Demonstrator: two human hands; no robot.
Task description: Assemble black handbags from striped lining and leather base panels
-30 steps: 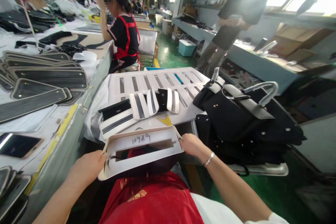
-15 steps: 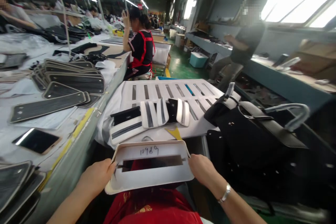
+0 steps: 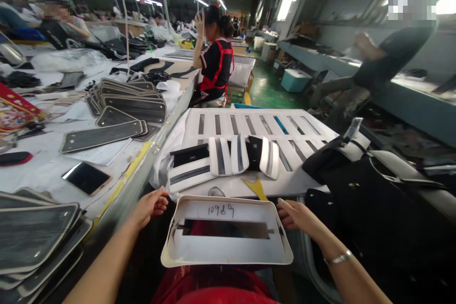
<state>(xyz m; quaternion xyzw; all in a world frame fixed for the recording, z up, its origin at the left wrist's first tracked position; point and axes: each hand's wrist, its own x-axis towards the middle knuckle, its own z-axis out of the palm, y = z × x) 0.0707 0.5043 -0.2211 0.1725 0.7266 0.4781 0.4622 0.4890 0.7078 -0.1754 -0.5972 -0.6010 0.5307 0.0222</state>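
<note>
A white tray-shaped panel (image 3: 231, 250) with a cream rim, a long slot and handwritten digits lies in front of me, above my red clothing. My left hand (image 3: 151, 206) is off its left side, fingers loosely bent and apart, nothing visible in them. Just beyond the right rim, my right hand (image 3: 297, 216) is open with its fingers stretched toward the panel. Behind the panel, white zippered pieces (image 3: 190, 174) and a black piece (image 3: 192, 153) rest on a white slotted board (image 3: 223, 113). A yellow tool (image 3: 255, 187) lies at that board's front edge.
On the left table are stacked dark panels (image 3: 135, 108), more panels (image 3: 35, 232) and a phone (image 3: 86, 178). Black bags (image 3: 359, 194) crowd the right side. A seated co-worker (image 3: 216, 59) is ahead; another person (image 3: 381, 61) is at the right.
Both hands have let go of the panel's ends and moved outward. The view has turned left, so the surroundings appear shifted to the right.
</note>
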